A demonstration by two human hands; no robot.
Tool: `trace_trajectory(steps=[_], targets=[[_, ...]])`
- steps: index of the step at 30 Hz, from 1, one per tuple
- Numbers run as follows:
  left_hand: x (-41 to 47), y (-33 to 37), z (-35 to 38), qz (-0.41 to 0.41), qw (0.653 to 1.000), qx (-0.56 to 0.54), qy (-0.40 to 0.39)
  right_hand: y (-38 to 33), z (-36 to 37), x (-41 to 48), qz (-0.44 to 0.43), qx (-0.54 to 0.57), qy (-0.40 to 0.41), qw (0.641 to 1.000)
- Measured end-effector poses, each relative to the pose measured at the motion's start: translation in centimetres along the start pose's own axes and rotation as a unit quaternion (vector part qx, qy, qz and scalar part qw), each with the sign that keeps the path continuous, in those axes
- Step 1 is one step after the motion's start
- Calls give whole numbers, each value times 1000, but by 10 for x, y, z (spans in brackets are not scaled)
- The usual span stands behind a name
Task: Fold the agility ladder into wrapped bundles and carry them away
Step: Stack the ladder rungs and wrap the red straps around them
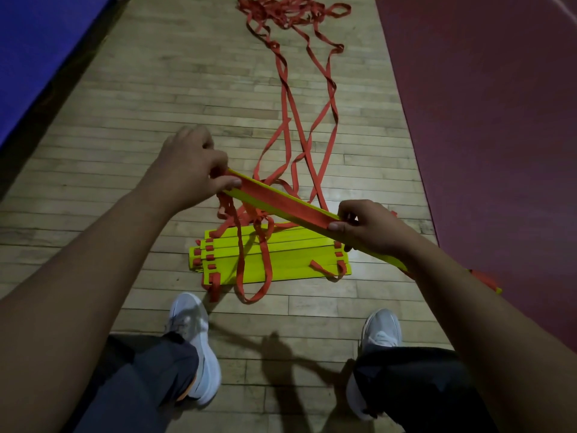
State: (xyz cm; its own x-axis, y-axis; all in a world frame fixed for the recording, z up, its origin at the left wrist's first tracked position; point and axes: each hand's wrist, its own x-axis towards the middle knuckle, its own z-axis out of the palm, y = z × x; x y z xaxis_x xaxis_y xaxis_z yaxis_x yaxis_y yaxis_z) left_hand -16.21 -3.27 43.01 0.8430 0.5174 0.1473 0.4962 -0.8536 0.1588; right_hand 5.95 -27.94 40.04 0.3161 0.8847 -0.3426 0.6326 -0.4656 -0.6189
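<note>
**Items in view, by count**

Two hands are showing, the left hand (190,170) and the right hand (368,229). Together they are gripping one raised rung (281,204); whether more are lying beneath it cannot be told. One stack (281,260) of yellow rungs is lying on the floor (140,120), with at least five ends showing at its left edge. About four red strands (312,120) are running from it to one tangle (290,10). Two shoes are standing below, the left shoe (193,332) and the right shoe (382,329). Two mats are bordering the boards, the blue mat (40,51) and the maroon mat (484,120).
</note>
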Motion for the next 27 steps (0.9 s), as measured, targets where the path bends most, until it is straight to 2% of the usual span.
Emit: trace_trajectory(steps=[5, 8, 10, 12, 14, 20, 27], targets=[[-1, 3, -1, -77, 996, -48, 25, 0, -1, -1, -6, 42, 1, 999], [2, 3, 1, -155, 971, -184, -5, 1, -2, -1, -13, 96, 12, 995], [4, 3, 3, -176, 953, -244, -20, 0, -3, -1, -17, 116, 10, 993], [4, 5, 4, -189, 921, -339, -10, -1, -3, 0, -16, 132, -3, 991], [3, 9, 3, -187, 887, -421, 9, 0, -5, 0, -11, 143, -15, 990], [3, 27, 6, -139, 868, -474, 46, -1, -2, 3, 14, 128, -24, 991], [3, 50, 4, -86, 859, -503, 46, -14, 6, -1, -3, 260, -84, 962]])
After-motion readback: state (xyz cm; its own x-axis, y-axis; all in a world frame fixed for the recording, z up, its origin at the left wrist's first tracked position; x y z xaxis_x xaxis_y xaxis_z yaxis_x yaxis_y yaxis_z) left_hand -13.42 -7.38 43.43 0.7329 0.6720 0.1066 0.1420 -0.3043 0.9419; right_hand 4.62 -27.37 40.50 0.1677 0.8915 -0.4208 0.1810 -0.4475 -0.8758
